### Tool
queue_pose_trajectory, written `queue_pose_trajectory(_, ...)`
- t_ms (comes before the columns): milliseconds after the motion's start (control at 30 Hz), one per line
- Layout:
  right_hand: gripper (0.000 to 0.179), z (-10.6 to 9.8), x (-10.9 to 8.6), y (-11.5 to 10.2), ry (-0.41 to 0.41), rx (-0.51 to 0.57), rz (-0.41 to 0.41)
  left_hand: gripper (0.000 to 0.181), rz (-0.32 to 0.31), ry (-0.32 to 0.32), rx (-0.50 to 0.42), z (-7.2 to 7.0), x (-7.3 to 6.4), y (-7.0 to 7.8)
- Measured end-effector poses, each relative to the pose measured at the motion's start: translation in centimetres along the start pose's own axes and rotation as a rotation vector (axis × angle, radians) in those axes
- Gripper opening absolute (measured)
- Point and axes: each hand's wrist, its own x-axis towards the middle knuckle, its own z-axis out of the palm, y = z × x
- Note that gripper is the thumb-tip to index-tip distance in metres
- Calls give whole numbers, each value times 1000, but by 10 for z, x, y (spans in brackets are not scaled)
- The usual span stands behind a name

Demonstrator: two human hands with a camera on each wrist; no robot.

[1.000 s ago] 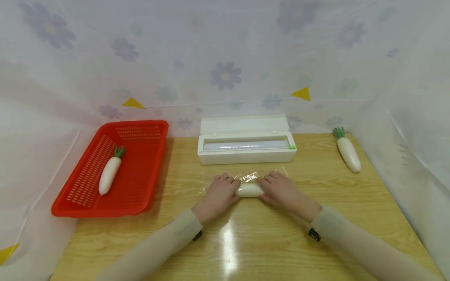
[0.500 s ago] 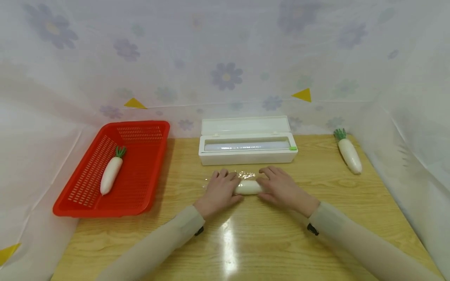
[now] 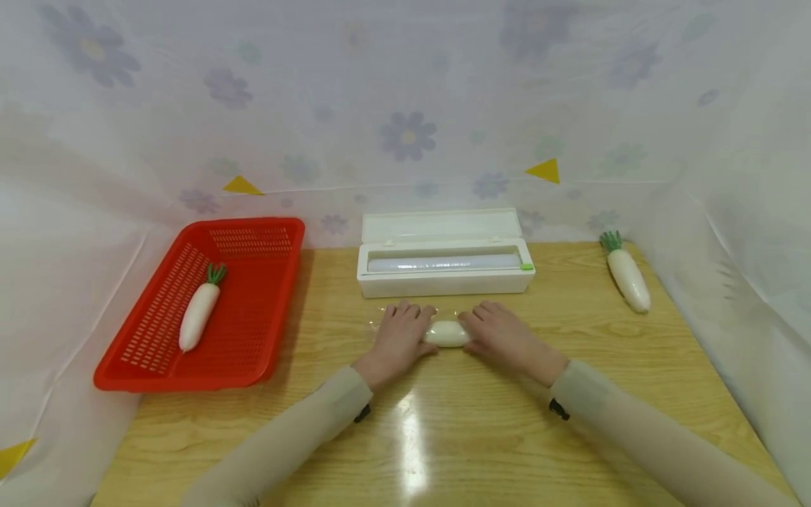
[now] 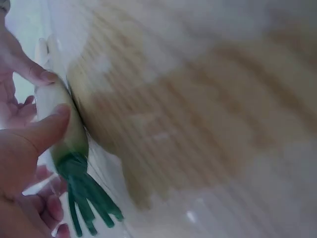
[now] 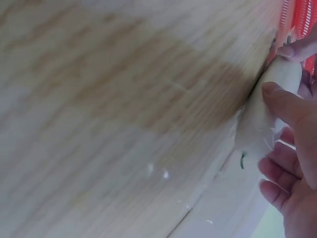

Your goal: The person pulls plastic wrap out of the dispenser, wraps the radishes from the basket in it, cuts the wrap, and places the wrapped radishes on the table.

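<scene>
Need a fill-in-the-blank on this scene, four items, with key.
1. The left grip and right grip share the held radish, whose green leaves show by the ____ one.
2. The basket is coloured ____.
3. The white box with the roll inside has its lid ____.
4. The basket contains exactly ____ radish.

Missing words: left; red; open; one.

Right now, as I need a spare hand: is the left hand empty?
No, in the left wrist view the left hand holds a white radish near its green leaves.
</scene>
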Motion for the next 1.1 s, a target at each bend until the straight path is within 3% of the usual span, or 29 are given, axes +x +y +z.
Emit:
queue_pose_trajectory(167, 43, 2, -3, 2, 2, 0, 11, 55, 27, 27, -34, 0, -6, -2)
queue_pose_trajectory(333, 48, -1, -10, -2, -31, -4, 11, 57, 48, -11, -49, -3, -16, 1)
queue_pose_trajectory(467, 39, -5, -12, -2, 18, 23, -44, 51, 51, -26, -30, -7, -22, 3)
queue_pose_trajectory(733, 35, -3, -11, 12, 86, 41, -95, 41, 63, 28, 39, -11, -19, 3)
queue_pose_trajectory(1000, 58, -6, -1, 7, -54, -55, -33, 56, 27, -17, 110, -8, -8, 3)
queue_pose_trajectory(1100, 58, -1, 0, 7, -57, -94, -33, 57, 20, -13, 142, -6, -4, 4)
